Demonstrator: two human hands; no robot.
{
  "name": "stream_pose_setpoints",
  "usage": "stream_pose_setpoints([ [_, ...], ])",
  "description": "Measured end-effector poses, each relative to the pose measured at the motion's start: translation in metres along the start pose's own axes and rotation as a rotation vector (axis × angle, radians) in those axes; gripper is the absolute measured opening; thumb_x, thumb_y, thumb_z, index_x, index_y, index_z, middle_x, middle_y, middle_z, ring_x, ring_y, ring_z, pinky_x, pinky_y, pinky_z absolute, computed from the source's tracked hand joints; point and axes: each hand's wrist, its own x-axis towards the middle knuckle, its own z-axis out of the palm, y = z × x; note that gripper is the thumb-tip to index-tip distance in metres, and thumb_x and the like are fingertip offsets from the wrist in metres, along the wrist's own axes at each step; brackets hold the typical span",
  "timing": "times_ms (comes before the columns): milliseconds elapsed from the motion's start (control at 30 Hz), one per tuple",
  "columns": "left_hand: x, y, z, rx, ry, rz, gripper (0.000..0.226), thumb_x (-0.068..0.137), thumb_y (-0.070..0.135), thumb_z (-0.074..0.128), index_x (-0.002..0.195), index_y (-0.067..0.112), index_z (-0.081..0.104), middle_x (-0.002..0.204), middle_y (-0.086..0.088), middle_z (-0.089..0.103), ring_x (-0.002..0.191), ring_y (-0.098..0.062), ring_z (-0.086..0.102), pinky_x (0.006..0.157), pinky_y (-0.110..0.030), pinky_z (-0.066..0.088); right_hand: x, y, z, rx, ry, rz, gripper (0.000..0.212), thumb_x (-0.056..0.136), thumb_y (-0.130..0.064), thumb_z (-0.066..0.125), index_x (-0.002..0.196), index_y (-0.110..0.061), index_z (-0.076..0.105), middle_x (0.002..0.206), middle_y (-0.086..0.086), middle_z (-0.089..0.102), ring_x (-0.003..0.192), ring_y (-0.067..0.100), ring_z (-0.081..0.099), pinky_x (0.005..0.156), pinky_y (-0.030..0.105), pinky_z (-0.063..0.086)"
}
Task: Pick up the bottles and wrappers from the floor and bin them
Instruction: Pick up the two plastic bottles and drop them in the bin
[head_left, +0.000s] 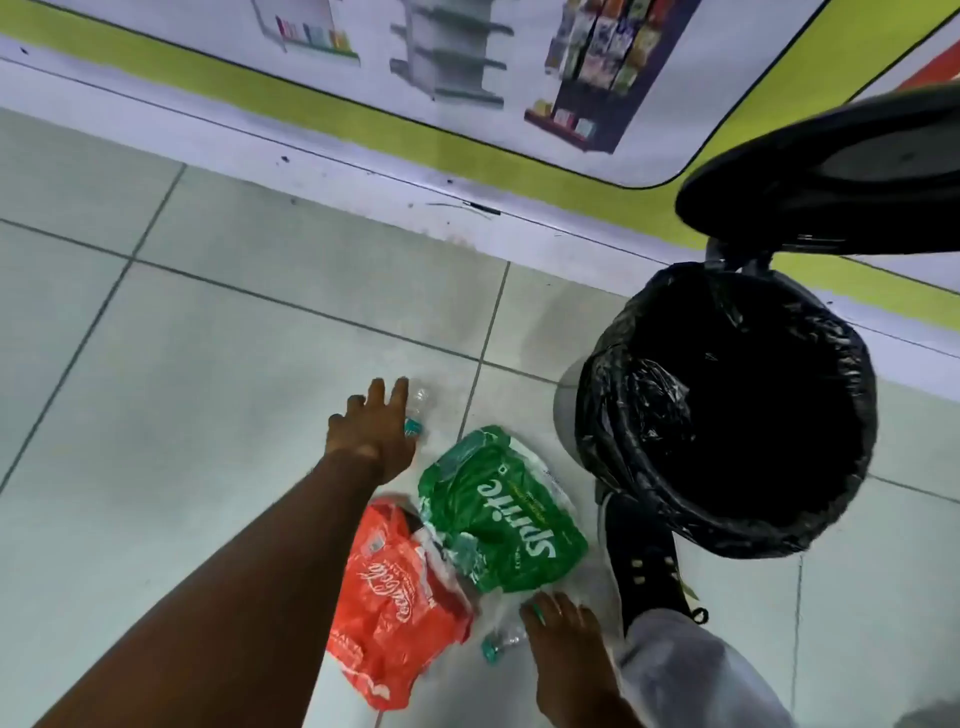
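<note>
A clear bottle with a teal cap (417, 410) lies on the tiled floor. My left hand (371, 431) hovers right over it with fingers spread, not gripping. A second clear bottle with a teal cap (497, 643) lies near the bottom. My right hand (558, 631) covers its body, fingers curled down on it. Between the hands lie a crumpled green Sprite wrapper (501, 512) and a red Coca-Cola wrapper (397, 597), overlapping. The bin (613, 415), lined with a black bag, stands open at the right.
The bin's black lid (831, 171) is raised against the wall. A dark shoe (649, 561) is at the bin's base, with a grey trouser leg (691, 675) below it. A wall with a green stripe and poster (467, 62) runs along the back.
</note>
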Motion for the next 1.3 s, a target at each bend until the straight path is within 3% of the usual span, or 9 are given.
stream_pose_setpoints([
  [67, 0.008, -0.003, 0.010, -0.016, -0.002, -0.058, 0.083, 0.089, 0.049, 0.053, 0.151, 0.025, 0.004, 0.158, -0.010, 0.018, 0.133, -0.037, 0.035, 0.096, -0.051, 0.042, 0.008, -0.002, 0.008, 0.115, -0.004, 0.059, 0.011, 0.050, -0.020, 0.068, 0.060, -0.022, 0.073, 0.075, -0.002, 0.075, 0.064, 0.019, 0.071, 0.056, 0.033, 0.058],
  [267, 0.027, -0.002, 0.050, -0.093, 0.009, -0.092, 0.087, 0.085, 0.049, 0.060, 0.150, 0.021, 0.009, 0.144, -0.014, 0.037, 0.120, -0.039, 0.046, 0.087, -0.049, 0.046, 0.006, 0.017, 0.060, -0.199, 0.062, -0.021, 0.031, 0.068, -0.020, 0.045, 0.065, -0.026, 0.075, 0.079, -0.001, 0.075, 0.076, 0.020, 0.073, 0.080, 0.044, 0.051],
  [433, 0.028, 0.001, 0.067, -0.130, 0.009, -0.150, 0.081, 0.087, 0.032, 0.062, 0.148, 0.018, 0.011, 0.131, -0.017, 0.050, 0.110, -0.038, 0.055, 0.080, -0.047, 0.049, 0.007, 0.024, 0.062, -0.232, -0.012, -0.022, 0.014, 0.053, -0.025, 0.066, 0.065, -0.027, 0.074, 0.069, -0.007, 0.069, 0.071, 0.017, 0.070, 0.083, 0.041, 0.044],
  [567, 0.017, 0.005, 0.068, -0.102, 0.020, -0.120, 0.077, 0.082, 0.032, 0.067, 0.141, 0.016, 0.019, 0.125, -0.017, 0.051, 0.108, -0.037, 0.052, 0.075, -0.044, 0.046, 0.004, 0.018, 0.049, -0.092, -0.125, 0.065, 0.045, 0.021, -0.028, 0.091, 0.062, -0.029, 0.072, 0.061, -0.005, 0.065, 0.056, 0.018, 0.064, 0.063, 0.031, 0.056],
  [700, -0.007, 0.005, 0.046, -0.225, 0.082, -0.147, 0.077, 0.075, 0.037, 0.073, 0.135, 0.016, 0.028, 0.124, -0.014, 0.049, 0.109, -0.035, 0.048, 0.074, -0.046, 0.048, -0.008, 0.018, 0.032, -0.088, -0.261, -0.030, 0.056, 0.072, -0.012, 0.067, 0.125, -0.019, 0.051, 0.125, 0.007, 0.049, 0.114, 0.030, 0.048, 0.092, 0.040, 0.041],
  [767, -0.031, 0.008, 0.020, -0.294, 0.125, -0.125, 0.078, 0.073, 0.040, 0.073, 0.135, 0.018, 0.031, 0.123, -0.013, 0.048, 0.107, -0.035, 0.049, 0.073, -0.046, 0.049, -0.020, 0.013, 0.010, 0.023, -0.294, 0.020, 0.060, 0.074, -0.014, 0.059, 0.131, -0.025, 0.042, 0.132, 0.002, 0.040, 0.120, 0.027, 0.039, 0.095, 0.038, 0.035],
  [933, -0.096, 0.021, -0.063, -0.398, 0.197, 0.027, 0.068, 0.072, 0.039, 0.072, 0.131, 0.021, 0.045, 0.120, -0.009, 0.051, 0.102, -0.031, 0.052, 0.077, -0.043, 0.051, -0.061, -0.005, -0.075, 0.385, -0.028, 0.136, 0.064, 0.064, -0.037, 0.055, 0.128, -0.040, 0.045, 0.124, -0.012, 0.048, 0.114, 0.016, 0.049, 0.091, 0.026, 0.039],
  [1100, -0.157, 0.053, -0.181, -0.439, 0.240, 0.184, 0.065, 0.065, 0.042, 0.068, 0.124, 0.025, 0.049, 0.114, -0.003, 0.054, 0.096, -0.027, 0.057, 0.078, -0.040, 0.052, -0.118, 0.005, -0.212, 0.674, 0.420, 0.167, 0.028, 0.064, -0.045, 0.067, 0.092, -0.044, 0.065, 0.080, -0.013, 0.065, 0.083, 0.006, 0.061, 0.075, -0.002, 0.032],
  [1300, -0.206, 0.100, -0.291, -0.434, 0.339, 0.335, 0.061, 0.064, 0.036, 0.068, 0.120, 0.029, 0.047, 0.110, 0.000, 0.055, 0.093, -0.027, 0.060, 0.072, -0.037, 0.052, -0.178, 0.046, -0.332, 0.896, 0.640, 0.289, 0.058, 0.056, -0.021, 0.087, 0.107, -0.040, 0.067, 0.102, -0.014, 0.072, 0.093, 0.006, 0.066, 0.082, 0.021, 0.050],
])
